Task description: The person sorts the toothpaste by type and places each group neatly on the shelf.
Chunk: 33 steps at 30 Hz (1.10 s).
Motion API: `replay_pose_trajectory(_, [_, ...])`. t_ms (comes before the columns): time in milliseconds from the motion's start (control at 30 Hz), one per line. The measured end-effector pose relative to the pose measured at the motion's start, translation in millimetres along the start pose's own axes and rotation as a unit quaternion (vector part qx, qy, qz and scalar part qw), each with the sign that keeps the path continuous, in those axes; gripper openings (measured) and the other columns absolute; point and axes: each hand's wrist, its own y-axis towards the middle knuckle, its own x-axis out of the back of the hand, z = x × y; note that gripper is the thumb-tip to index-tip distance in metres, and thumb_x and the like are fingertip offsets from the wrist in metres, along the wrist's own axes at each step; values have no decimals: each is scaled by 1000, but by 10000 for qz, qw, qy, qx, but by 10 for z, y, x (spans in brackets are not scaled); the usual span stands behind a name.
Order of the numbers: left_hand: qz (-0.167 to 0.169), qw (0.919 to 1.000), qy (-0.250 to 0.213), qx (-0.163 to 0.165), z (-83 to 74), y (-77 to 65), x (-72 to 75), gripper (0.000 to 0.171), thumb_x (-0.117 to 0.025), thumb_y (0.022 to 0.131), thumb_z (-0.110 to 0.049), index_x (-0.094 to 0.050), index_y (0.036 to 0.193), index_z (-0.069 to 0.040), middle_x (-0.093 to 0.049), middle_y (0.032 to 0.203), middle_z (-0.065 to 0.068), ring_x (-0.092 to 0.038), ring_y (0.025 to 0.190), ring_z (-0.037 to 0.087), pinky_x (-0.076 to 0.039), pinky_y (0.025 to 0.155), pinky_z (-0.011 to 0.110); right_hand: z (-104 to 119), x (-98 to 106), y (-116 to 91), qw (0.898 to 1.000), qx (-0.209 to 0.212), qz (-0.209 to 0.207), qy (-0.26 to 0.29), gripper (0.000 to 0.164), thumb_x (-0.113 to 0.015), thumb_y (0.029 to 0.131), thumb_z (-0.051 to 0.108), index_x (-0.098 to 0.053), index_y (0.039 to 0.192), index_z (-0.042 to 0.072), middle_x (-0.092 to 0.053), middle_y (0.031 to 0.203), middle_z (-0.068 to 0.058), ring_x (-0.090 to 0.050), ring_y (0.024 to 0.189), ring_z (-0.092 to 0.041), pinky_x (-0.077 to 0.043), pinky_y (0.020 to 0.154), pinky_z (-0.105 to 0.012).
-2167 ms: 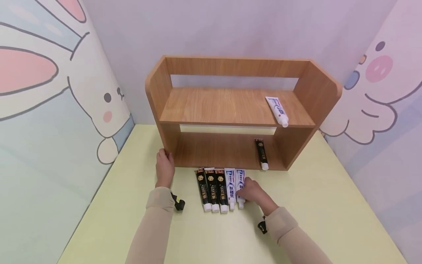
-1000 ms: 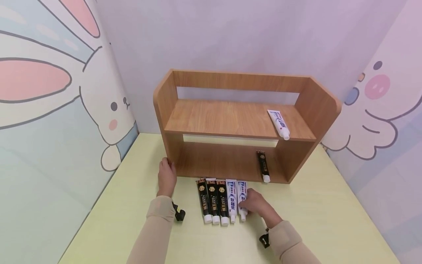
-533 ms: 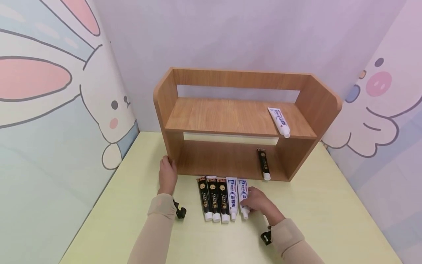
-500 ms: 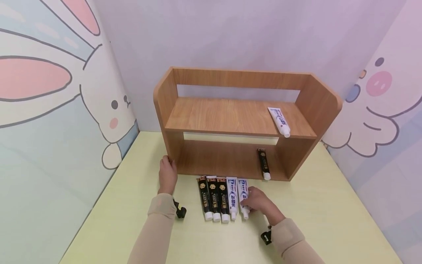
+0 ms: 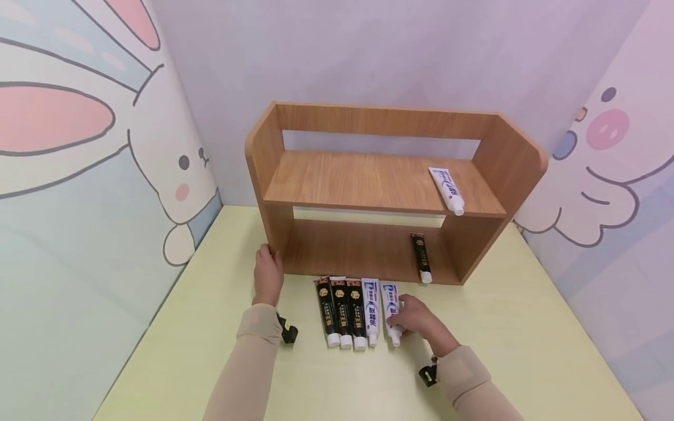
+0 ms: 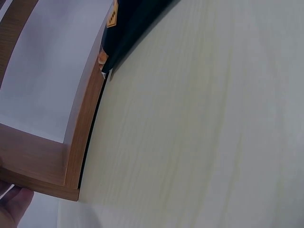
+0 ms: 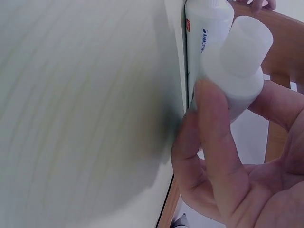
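Note:
My right hand (image 5: 419,320) holds a white-and-blue toothpaste tube (image 5: 391,294) near its capped end, low over the table. In the right wrist view, the thumb and fingers pinch this tube (image 7: 232,88), its white cap (image 7: 247,45) towards the camera. Just left of it lies another white toothpaste tube (image 5: 371,310), then several black toothpaste tubes (image 5: 341,313) side by side, caps towards me. My left hand (image 5: 268,278) grips the lower front edge of the left side panel of a wooden shelf (image 5: 363,204); in the left wrist view its fingers (image 6: 18,205) are at that panel.
On the upper board, at the right, lies a white toothpaste tube (image 5: 446,190), its cap over the front edge. A black toothpaste tube (image 5: 420,257) lies on the lower board beneath. Cartoon-printed walls (image 5: 158,175) flank the pale yellow table (image 5: 337,386).
The right hand has shifted the outermost white tube slightly right and tilted it, widening the gap to its neighbour. The left hand stays at the shelf; the head view has tilted somewhat.

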Motion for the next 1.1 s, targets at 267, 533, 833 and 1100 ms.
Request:
replay_pose_trajectory(267, [-132,9998,23,-140,7,3,-9,31,-52,102,-12,-40,127,3,-48,119,23,-56,108,41,-49,89,53,35,75,-44,9999,49,94,-42,72,-75,82,5,-36,140,-10,-55,102,-21,-61,70,-25,-57,57,-37])
replay_pose_trajectory(533, [-95,9999,-30,-93,5,7,-9,31,-51,102,-12,-39,127,3,-48,119,23,-56,109,41,-49,89,54,156,215,-71,9997,-23,242,-48,74,-75,84,6,-33,143,-6,-56,104,-21,-62,74,-26,-57,60,-37])
replay_pose_trajectory(833, [-96,9999,-66,-84,13,18,-17,31,-52,102,-12,-40,126,2,-48,118,22,-56,108,41,-49,88,54,208,294,-97,9994,194,158,230,76,-75,83,4,-33,146,-3,-55,107,-22,-62,74,-28,-57,58,-38])
replay_pose_trajectory(1100, [-64,9999,-1,-100,23,12,-27,32,-51,102,-13,-39,128,2,-48,119,23,-56,107,41,-50,87,53,299,380,-206,9957,608,169,684,74,-71,82,-3,-33,146,-4,-58,99,-23,-63,75,-29,-57,56,-41])
